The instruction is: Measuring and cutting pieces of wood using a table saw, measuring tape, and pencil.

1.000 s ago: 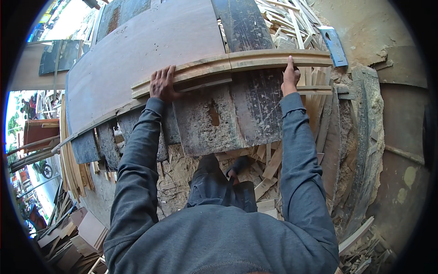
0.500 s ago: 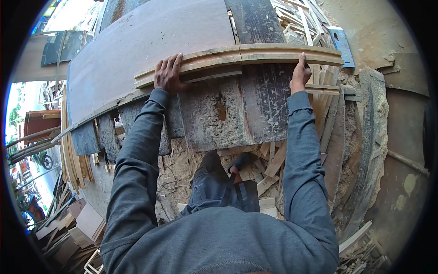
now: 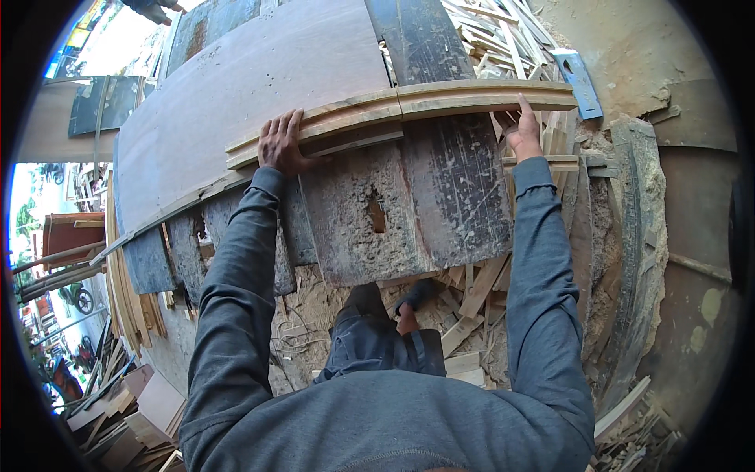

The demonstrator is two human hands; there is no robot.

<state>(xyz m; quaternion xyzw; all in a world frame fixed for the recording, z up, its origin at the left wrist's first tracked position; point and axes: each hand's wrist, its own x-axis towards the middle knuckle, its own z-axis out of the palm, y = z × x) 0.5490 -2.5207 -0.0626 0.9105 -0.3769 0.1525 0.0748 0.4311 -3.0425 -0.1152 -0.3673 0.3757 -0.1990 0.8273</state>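
Observation:
A long grooved wooden strip (image 3: 346,116) lies across the bench, with a thin dark line crossing it near its middle. My left hand (image 3: 281,144) is closed on its left part, fingers over the top and thumb along the near side. Toward the right end, my right hand (image 3: 523,135) holds the strip with the thumb raised against its near face; the other fingers reach beneath and are partly hidden. Below the strip, a shorter wooden piece (image 3: 354,138) rests along the edge of the pale board (image 3: 259,71).
The worn dark bench top (image 3: 464,189) has a small hole (image 3: 377,214). Scrap wood strips (image 3: 499,35) pile up beyond it, near a blue metal plate (image 3: 578,82). A rough timber slab (image 3: 638,236) stands at right. Board offcuts (image 3: 153,409) lie at lower left.
The view has shifted slightly. My right hand has slid a little toward the strip's right end, and its fingers have loosened and spread. My left hand keeps its grip.

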